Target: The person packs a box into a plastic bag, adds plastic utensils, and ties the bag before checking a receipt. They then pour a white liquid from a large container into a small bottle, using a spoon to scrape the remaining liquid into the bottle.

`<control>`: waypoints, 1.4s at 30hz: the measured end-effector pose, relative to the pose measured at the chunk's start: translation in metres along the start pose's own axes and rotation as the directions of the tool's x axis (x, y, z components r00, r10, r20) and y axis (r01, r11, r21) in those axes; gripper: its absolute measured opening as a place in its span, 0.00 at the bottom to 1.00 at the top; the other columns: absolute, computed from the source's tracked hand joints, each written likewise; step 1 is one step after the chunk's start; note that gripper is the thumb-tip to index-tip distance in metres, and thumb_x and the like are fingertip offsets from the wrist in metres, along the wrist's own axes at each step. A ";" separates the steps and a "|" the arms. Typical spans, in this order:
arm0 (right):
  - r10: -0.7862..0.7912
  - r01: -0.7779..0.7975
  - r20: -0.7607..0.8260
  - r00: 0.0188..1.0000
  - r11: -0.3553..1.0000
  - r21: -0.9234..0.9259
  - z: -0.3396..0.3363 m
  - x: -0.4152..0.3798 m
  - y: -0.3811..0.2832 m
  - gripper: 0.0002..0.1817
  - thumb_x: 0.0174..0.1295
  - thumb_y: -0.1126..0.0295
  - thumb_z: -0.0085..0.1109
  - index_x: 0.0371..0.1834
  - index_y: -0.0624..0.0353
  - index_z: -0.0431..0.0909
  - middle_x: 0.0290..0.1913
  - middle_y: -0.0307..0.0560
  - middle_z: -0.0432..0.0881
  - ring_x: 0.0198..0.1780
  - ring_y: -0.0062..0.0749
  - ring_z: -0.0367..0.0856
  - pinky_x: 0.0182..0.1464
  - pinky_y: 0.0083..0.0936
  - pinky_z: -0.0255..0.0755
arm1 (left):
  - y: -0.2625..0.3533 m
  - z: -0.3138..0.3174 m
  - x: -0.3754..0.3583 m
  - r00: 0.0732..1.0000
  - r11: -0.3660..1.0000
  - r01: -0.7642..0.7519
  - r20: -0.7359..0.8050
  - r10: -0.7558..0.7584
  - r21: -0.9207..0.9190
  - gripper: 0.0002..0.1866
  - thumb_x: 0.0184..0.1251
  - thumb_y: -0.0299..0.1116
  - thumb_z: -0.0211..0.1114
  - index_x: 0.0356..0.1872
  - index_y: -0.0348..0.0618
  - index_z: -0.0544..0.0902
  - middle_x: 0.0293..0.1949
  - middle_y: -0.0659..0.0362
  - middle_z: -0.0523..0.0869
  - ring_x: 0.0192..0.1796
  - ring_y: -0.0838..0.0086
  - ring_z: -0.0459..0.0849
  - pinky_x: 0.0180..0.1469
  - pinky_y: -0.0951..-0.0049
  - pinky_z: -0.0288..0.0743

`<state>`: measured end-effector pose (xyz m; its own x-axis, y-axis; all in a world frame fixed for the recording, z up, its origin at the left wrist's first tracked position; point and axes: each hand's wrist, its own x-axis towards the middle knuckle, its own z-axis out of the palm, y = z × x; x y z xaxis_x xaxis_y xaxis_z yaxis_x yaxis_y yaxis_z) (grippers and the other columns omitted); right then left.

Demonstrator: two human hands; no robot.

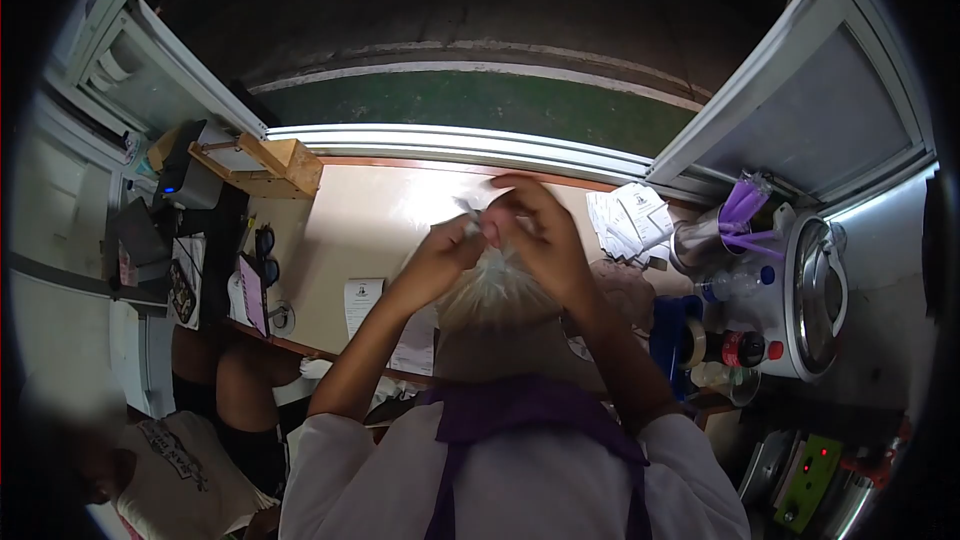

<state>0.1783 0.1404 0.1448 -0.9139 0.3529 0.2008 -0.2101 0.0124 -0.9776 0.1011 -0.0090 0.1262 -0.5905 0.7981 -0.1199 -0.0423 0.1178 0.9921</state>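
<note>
A clear plastic bag with pale contents stands near the counter's front edge, below my hands. My left hand is closed on the gathered neck of the bag, its fingers pinched together. Close beside it on the right, my right hand also pinches the bag's neck, with its upper fingers curled over. The bag's twisted top pokes up between the two hands. Blur and the fingers hide the exact grip.
Printed slips lie at the counter's right, beside a container of purple-wrapped items. Further right stand bottles and a large lidded cooker. A wooden stand, sunglasses and a seated person are at left.
</note>
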 end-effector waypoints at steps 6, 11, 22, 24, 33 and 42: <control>-0.432 0.366 0.065 0.899 0.663 -0.654 0.006 -0.052 0.043 0.13 0.57 0.71 0.65 0.43 0.64 0.77 0.44 0.51 0.76 0.47 0.44 0.77 0.51 0.35 0.70 | 0.006 0.001 0.002 0.999 0.979 0.023 -0.023 -0.028 -0.203 0.13 0.75 0.38 0.53 0.36 0.39 0.78 0.24 0.66 0.72 0.28 0.84 0.68 0.31 0.80 0.61; -0.375 0.318 0.111 0.920 0.552 -0.771 0.021 -0.045 0.047 0.13 0.54 0.69 0.67 0.42 0.61 0.80 0.42 0.49 0.78 0.45 0.46 0.77 0.48 0.41 0.69 | 0.024 0.024 -0.004 0.994 0.984 -0.066 -0.077 0.080 0.166 0.10 0.72 0.31 0.55 0.37 0.36 0.82 0.27 0.62 0.82 0.33 0.80 0.78 0.40 0.77 0.72; 0.320 -0.449 0.434 0.842 0.862 0.235 -0.032 -0.012 0.054 0.13 0.72 0.64 0.51 0.46 0.62 0.79 0.46 0.45 0.83 0.44 0.24 0.78 0.44 0.22 0.71 | -0.033 -0.032 0.032 0.991 0.997 -0.057 -0.122 0.062 0.045 0.08 0.66 0.35 0.66 0.38 0.41 0.86 0.30 0.61 0.86 0.37 0.78 0.82 0.46 0.76 0.73; 0.306 -0.575 0.518 0.799 0.643 0.507 -0.042 -0.008 0.073 0.12 0.72 0.64 0.51 0.48 0.60 0.77 0.52 0.47 0.81 0.47 0.25 0.78 0.47 0.24 0.71 | -0.017 -0.015 0.003 0.942 0.958 -0.174 -0.245 0.229 0.229 0.07 0.63 0.33 0.67 0.37 0.43 0.86 0.30 0.62 0.85 0.38 0.76 0.81 0.45 0.74 0.73; 0.353 -0.419 0.504 0.789 0.908 0.019 -0.039 -0.004 0.031 0.08 0.67 0.71 0.52 0.41 0.62 0.80 0.47 0.48 0.82 0.52 0.36 0.79 0.51 0.33 0.71 | -0.055 0.012 -0.044 0.793 0.573 -0.452 0.014 0.609 0.684 0.05 0.61 0.26 0.63 0.37 0.43 0.85 0.41 0.56 0.81 0.47 0.64 0.77 0.51 0.66 0.70; -0.049 0.611 0.633 0.773 0.326 -0.721 -0.010 -0.026 -0.021 0.13 0.54 0.76 0.58 0.43 0.64 0.80 0.58 0.58 0.74 0.58 0.47 0.75 0.63 0.37 0.68 | -0.023 -0.004 -0.008 0.952 0.929 -0.242 -0.116 0.283 0.279 0.14 0.70 0.36 0.59 0.50 0.38 0.80 0.47 0.52 0.80 0.51 0.64 0.77 0.52 0.69 0.72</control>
<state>0.2102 0.1398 0.1595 -0.9158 -0.3196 0.2430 -0.3762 0.8946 -0.2412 0.1035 -0.0205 0.1049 -0.6678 0.7245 0.1709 0.3289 0.0812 0.9409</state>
